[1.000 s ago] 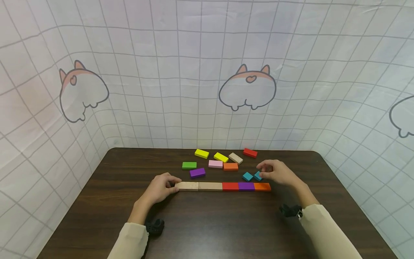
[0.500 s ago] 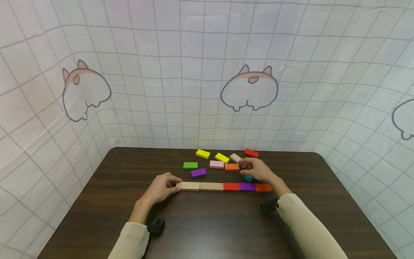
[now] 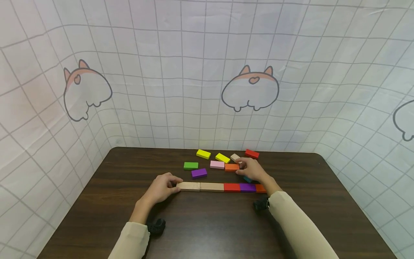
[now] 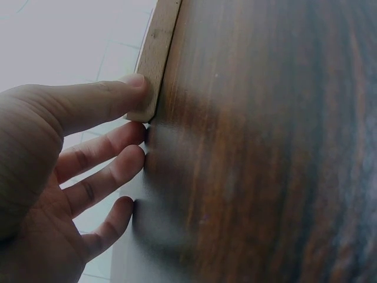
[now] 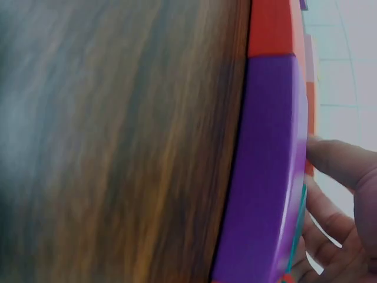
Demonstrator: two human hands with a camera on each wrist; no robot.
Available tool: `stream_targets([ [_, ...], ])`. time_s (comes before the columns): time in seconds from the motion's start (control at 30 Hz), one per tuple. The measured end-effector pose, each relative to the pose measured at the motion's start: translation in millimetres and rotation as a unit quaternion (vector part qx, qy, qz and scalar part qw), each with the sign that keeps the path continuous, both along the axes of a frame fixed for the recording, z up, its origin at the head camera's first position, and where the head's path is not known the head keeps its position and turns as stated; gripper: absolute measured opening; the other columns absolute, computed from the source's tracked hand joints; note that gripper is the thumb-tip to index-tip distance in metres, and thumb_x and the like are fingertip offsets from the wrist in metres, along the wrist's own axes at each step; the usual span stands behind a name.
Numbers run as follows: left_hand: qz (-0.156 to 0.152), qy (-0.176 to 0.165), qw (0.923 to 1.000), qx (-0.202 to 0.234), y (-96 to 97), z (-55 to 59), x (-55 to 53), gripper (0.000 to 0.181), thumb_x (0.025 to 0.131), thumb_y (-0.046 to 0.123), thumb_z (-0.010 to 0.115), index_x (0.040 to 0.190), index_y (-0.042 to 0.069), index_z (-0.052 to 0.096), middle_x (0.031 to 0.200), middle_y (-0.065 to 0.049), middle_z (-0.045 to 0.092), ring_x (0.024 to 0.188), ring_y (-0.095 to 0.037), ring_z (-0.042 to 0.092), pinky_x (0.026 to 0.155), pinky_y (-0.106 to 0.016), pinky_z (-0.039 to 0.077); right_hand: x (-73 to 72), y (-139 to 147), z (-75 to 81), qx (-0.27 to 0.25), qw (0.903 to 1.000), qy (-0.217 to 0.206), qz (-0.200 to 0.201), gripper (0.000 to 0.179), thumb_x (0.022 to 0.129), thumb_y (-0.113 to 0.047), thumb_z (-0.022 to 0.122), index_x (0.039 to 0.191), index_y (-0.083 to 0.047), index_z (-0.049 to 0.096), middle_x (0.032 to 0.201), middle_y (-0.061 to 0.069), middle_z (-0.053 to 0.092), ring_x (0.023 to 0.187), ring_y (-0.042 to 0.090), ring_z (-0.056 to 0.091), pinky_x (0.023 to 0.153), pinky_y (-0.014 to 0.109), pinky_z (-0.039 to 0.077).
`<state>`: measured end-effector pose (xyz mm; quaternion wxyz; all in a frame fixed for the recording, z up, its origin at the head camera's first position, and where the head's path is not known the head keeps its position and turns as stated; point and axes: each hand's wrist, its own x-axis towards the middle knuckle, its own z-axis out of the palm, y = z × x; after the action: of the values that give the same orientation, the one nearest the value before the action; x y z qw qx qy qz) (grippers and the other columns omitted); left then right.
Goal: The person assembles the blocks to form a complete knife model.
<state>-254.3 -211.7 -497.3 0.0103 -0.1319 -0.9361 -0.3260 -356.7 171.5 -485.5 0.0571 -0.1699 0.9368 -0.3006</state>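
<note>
In the head view, my left hand (image 3: 162, 188) pinches the left end of a plain wooden block (image 3: 189, 186), which starts a straight row. The left wrist view has the thumb (image 4: 112, 100) on that block. A second plain block (image 3: 211, 187), a red block (image 3: 231, 187), a purple block (image 3: 247, 187) and a partly covered orange one (image 3: 260, 188) continue the row. Behind it, my right hand (image 3: 253, 169) has thumb and forefinger around the right end of a loose orange block (image 3: 231, 167). A teal block (image 3: 247, 179) lies partly under this hand; another is hidden.
Loose blocks lie behind the row: green (image 3: 191, 166), purple (image 3: 198, 173), pink (image 3: 217, 164), two yellow (image 3: 203, 154), plain wood (image 3: 235, 157) and red (image 3: 252, 154). The dark table (image 3: 207, 223) meets a white grid-patterned cloth at its back edge.
My right hand has moved left from beside the teal blocks to the loose orange block's right end. My left hand has stayed at the row's left end.
</note>
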Motion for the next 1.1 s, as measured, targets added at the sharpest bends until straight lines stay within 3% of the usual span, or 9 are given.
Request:
stream_targets([
  [0.3,0.002,-0.001,1.0,-0.001,0.5,-0.1,0.0,0.024,0.09,0.017,0.08,0.114,0.017,0.079,0.097,0.003,0.067,0.077,-0.01,0.056,0.07,-0.03,0.049,-1.4,-7,-2.6,0.029,0.9995,0.01,-0.009,0.033,0.091,-0.014,0.078,0.123,-0.009,0.073,0.096,0.008,0.071,0.084,0.02,0.061,0.084,0.043,0.053],
  [0.5,0.003,-0.002,1.0,-0.001,0.6,0.1,-0.2,0.024,0.09,0.017,0.08,0.114,0.018,0.079,0.097,0.003,0.067,0.077,-0.01,0.056,0.069,-0.03,0.049,6.3,-2,6.8,0.027,0.9993,0.027,0.001,0.034,0.09,-0.014,0.077,0.124,-0.01,0.073,0.098,0.007,0.072,0.087,0.02,0.062,0.086,0.044,0.054],
  [0.63,0.001,-0.003,1.0,0.0,0.9,0.2,0.0,0.024,0.089,0.017,0.08,0.114,0.018,0.079,0.098,0.003,0.068,0.077,-0.01,0.056,0.07,-0.03,0.049,16.0,6,16.3,0.019,0.9987,0.044,0.015,0.035,0.091,-0.015,0.078,0.125,-0.01,0.073,0.095,0.004,0.07,0.083,0.018,0.06,0.079,0.039,0.053],
  [0.83,0.002,-0.002,1.0,-0.004,1.4,0.8,-0.3,0.025,0.089,0.018,0.081,0.114,0.018,0.079,0.098,0.003,0.068,0.077,-0.01,0.056,0.07,-0.03,0.049,36.9,19,27.2,0.01,0.9967,0.068,0.044,0.033,0.09,-0.015,0.079,0.121,-0.01,0.073,0.085,-0.001,0.063,0.073,0.015,0.05,0.067,0.029,0.043],
  [1.1,0.002,-0.008,1.0,-0.002,1.8,1.5,0.5,0.025,0.09,0.018,0.08,0.115,0.018,0.079,0.097,0.003,0.067,0.078,-0.01,0.056,0.07,-0.03,0.049,71.5,31,23.4,0.016,0.9929,0.074,0.091,0.03,0.087,-0.017,0.082,0.116,-0.014,0.075,0.084,-0.006,0.06,0.072,0.009,0.049,0.064,0.024,0.042],
])
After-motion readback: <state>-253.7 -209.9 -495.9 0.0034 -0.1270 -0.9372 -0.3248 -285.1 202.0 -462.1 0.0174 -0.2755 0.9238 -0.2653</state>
